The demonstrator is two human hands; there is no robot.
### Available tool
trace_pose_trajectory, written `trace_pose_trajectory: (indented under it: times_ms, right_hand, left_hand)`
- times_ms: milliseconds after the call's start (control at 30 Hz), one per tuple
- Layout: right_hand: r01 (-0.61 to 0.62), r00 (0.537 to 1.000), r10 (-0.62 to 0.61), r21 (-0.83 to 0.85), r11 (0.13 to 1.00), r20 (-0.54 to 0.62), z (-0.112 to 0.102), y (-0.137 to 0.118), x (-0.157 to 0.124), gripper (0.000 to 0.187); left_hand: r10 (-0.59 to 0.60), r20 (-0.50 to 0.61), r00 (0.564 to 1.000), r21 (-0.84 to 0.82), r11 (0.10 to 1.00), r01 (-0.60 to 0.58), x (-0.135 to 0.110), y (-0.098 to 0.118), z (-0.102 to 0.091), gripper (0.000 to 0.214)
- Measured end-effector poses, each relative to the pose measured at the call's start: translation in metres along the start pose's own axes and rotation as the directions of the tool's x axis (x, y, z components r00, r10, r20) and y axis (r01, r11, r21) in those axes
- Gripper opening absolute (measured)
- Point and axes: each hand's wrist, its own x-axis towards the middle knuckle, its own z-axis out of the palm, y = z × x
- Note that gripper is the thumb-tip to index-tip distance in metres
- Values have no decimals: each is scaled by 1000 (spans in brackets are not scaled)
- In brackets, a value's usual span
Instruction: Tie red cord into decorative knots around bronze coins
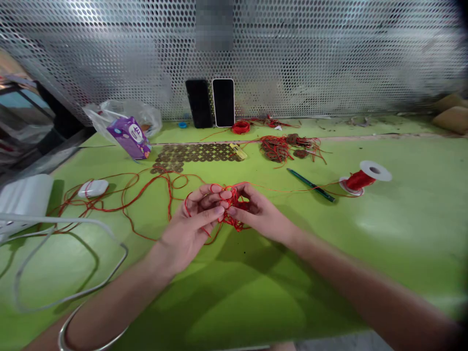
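Both hands meet over the middle of the green table (256, 302). My left hand (190, 226) pinches red string, with a loop of it round the fingers. My right hand (258, 212) grips a small knotted bundle of red string (234, 209) between thumb and fingers. Fingertips of the two hands touch at the bundle. A long loose red string (139, 192) trails from the hands to the left across the table. Further right, a thin strand runs toward a spool of red thread (360, 179) lying on its side.
Rows of brown coins (193, 153), a yellow clip (238, 152), a tangle of red string and coins (281, 147), a green pen (310, 185), two phones (214, 102) against the perforated wall, a purple box (132, 136) in a plastic bag, a white cable (73, 243), a white mouse-like object (94, 187).
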Motion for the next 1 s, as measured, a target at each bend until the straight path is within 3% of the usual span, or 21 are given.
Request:
trace_pose_trajectory:
  times_ms: [233,433,767,900,1000]
  right_hand:
    - [-75,981,85,64,995,-174,-12,0,8,30]
    - [-133,974,162,184,974,-157,-27,0,11,42]
    - [-88,979,119,184,979,-167,-39,-8,11,34]
    - [-108,979,127,126,986,-158,-45,-7,13,33]
    - [-93,992,89,-32,995,-94,-49,-8,13,32]
  left_hand:
    - [36,35,999,36,999,-37,-2,4,2,35]
    - [31,-8,1000,75,997,-30,-2,5,1,37]
    - [-89,-118,989,-12,996,88,-4,14,4,21]
    - [-134,-180,975,-81,989,121,2,15,5,4]
    - [-135,-219,966,-67,990,123,4,13,3,4]
